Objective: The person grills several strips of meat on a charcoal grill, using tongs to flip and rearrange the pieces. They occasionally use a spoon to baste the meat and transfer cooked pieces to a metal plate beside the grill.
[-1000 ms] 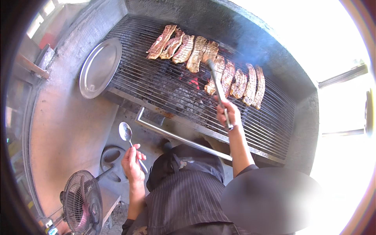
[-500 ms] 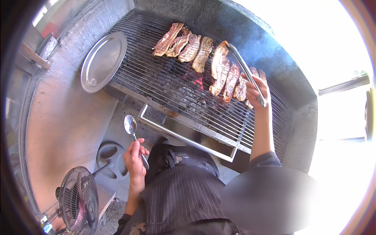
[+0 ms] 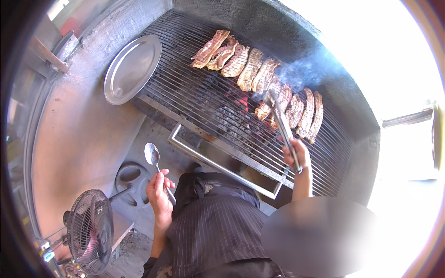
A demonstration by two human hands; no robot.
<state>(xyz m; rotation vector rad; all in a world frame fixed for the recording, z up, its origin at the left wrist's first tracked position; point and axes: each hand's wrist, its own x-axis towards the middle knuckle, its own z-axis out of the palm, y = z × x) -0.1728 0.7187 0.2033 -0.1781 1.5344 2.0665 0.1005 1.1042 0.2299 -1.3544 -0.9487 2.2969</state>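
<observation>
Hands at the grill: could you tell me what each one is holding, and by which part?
The right hand grips metal tongs at their rear end. The left hand holds a metal spoon by its handle's lower end, bowl up.

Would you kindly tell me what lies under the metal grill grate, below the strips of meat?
Under the metal grill grate, dark charcoal shows with glowing red embers beside the browned meat strips. What lies directly under the strips is covered.

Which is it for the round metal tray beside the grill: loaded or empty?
Empty. The round metal tray shows only bare, shiny metal; every strip of meat lies on the grill grate.
</observation>
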